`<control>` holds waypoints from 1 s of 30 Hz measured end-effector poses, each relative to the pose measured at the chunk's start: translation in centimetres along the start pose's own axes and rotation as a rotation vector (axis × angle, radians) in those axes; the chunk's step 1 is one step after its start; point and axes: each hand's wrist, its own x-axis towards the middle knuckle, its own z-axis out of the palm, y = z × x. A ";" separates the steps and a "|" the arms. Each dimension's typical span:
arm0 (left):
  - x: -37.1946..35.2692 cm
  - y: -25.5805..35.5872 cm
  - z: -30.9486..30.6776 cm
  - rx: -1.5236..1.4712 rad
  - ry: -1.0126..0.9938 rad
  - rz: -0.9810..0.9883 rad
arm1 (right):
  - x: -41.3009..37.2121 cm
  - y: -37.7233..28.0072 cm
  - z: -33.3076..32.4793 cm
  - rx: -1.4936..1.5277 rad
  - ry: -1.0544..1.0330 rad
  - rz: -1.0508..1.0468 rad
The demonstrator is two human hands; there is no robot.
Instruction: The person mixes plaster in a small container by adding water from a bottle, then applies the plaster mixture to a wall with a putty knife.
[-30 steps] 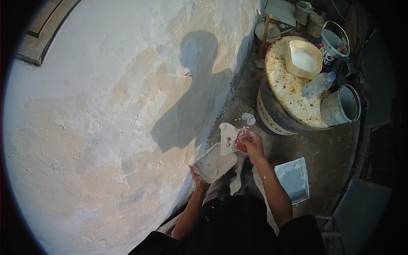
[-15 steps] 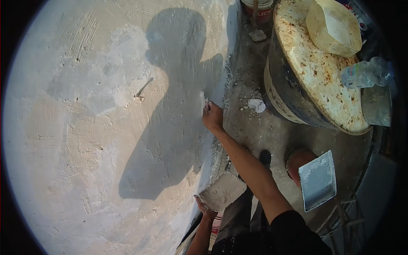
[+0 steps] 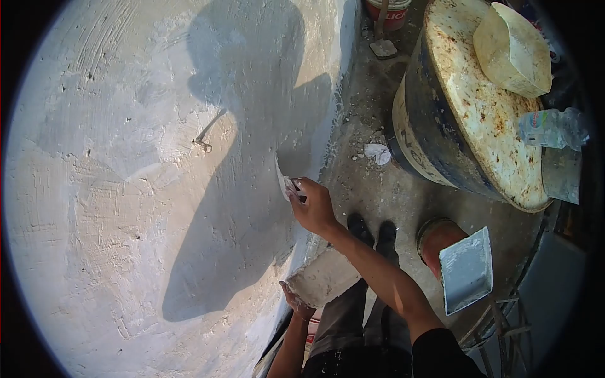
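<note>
My right hand (image 3: 314,205) is closed around a putty knife (image 3: 282,173), its blade against the rough plastered wall (image 3: 120,264). Much of the knife's handle is hidden by the fingers. Lower down, my left hand (image 3: 297,302) grips the near-left edge of a rectangular pan (image 3: 328,293) coated with greyish putty. The pan is close to the foot of the wall, in front of my legs. A bent metal hook or nail (image 3: 203,145) sticks out of the wall, left of the knife. My shadow falls across the plaster.
A large rusty-topped drum (image 3: 466,94) stands at right, bearing a cut plastic container (image 3: 513,53) and a plastic bottle (image 3: 548,128). A pale blue tray (image 3: 466,271) rests on a reddish bucket (image 3: 438,242). Another bucket (image 3: 389,14) stands at the top; crumbs litter the floor (image 3: 372,183).
My right hand and the putty knife have moved down and slightly left along the wall. The view has shifted a little; the left hand still holds the pan.
</note>
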 end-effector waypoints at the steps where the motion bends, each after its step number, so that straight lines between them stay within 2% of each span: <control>1: 0.0 0.0 0.0 -0.026 0.010 -0.017 | -0.2 0.3 -0.9 0.014 0.032 0.027; 3: 0.1 0.1 0.2 -0.076 0.030 -0.046 | -0.1 1.5 -2.3 0.085 0.151 0.056; 7: -0.3 0.2 0.1 -0.058 0.024 -0.045 | 3.2 10.1 -3.5 0.056 0.321 0.411; 9: -0.5 0.2 -0.4 -0.051 0.038 -0.052 | 5.1 13.6 -2.9 0.143 0.348 0.399; 13: -1.2 0.5 0.5 0.083 0.072 0.014 | 8.1 12.5 -3.1 0.081 0.257 0.298; 15: -1.4 0.4 -0.2 0.128 0.059 0.036 | 8.1 12.5 -3.0 0.174 0.245 0.339; 18: -1.3 0.6 -0.4 -0.067 0.079 -0.018 | 8.2 12.4 -3.2 0.262 0.289 0.358; 22: -1.3 1.0 -1.3 -0.052 0.082 -0.017 | 8.1 12.7 -3.6 0.192 0.332 0.419; 26: -1.0 1.2 -1.1 -0.050 0.098 0.004 | 8.3 16.2 -2.9 0.183 0.329 0.392; 30: -1.3 1.6 -0.5 -0.078 0.098 -0.026 | 8.3 14.2 -2.4 0.276 0.255 0.381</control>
